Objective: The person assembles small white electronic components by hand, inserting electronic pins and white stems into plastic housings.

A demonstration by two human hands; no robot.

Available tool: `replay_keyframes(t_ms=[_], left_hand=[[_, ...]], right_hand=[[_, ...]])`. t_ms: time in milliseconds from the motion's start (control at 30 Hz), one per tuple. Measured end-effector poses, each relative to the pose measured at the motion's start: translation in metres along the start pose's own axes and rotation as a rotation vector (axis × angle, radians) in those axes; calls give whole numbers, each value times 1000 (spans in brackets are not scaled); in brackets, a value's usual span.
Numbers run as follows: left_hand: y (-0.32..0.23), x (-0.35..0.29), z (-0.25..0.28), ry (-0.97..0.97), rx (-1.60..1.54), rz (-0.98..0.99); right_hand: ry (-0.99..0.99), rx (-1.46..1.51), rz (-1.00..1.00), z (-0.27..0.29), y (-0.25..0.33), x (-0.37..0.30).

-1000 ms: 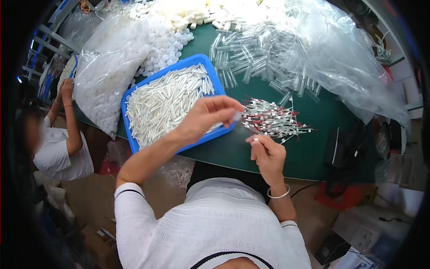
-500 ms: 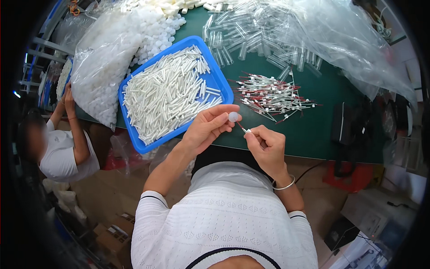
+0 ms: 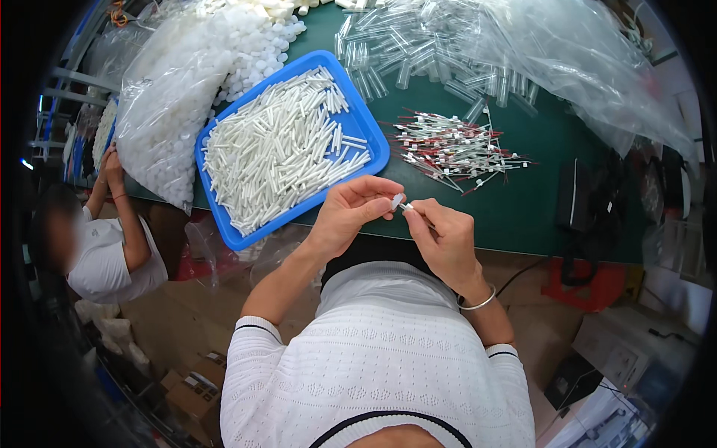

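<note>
Between the thumb and fingers of my left hand [image 3: 345,216] is a small translucent white round cap [image 3: 396,201]. Pinched in my right hand [image 3: 447,237] is a thin wire lead with a small white connector [image 3: 406,207], its end meeting the cap. The fingers hide most of the lead. Both hands are over the near table edge, to the right of a blue tray [image 3: 234,240] full of short white rods [image 3: 276,153]. Just beyond my hands lies a pile of red and white wire leads with white connectors [image 3: 455,149].
Clear tubes [image 3: 418,56] lie across the far side of the green table [image 3: 523,213], with a plastic bag [image 3: 590,82] at right. Another bag [image 3: 160,142] spills white caps [image 3: 261,63] at far left. A co-worker [image 3: 119,257] sits at left. A dark case [image 3: 573,196] stands right.
My hands have come closer together, and the lead's connector is now up against the cap. The cap has turned from face-on to more edge-on. The red wire between them no longer shows.
</note>
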State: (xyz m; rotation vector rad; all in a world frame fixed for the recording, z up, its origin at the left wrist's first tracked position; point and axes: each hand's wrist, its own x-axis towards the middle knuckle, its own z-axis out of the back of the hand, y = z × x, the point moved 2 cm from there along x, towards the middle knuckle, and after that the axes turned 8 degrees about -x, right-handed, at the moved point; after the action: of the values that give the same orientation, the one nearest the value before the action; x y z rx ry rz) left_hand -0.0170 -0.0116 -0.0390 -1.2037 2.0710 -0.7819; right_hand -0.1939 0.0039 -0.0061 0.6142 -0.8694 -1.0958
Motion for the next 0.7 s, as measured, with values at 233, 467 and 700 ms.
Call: replay_keyframes(t_ms=[233, 467, 700], left_hand=[[20, -4, -12, 1, -92, -188], [23, -8, -11, 76, -7, -346], [7, -8, -9, 66, 10, -344]], right_hand=[[-71, -91, 120, -11, -1, -4], [-155, -140, 221, -22, -5, -9], [172, 486, -127, -16, -19, 1]])
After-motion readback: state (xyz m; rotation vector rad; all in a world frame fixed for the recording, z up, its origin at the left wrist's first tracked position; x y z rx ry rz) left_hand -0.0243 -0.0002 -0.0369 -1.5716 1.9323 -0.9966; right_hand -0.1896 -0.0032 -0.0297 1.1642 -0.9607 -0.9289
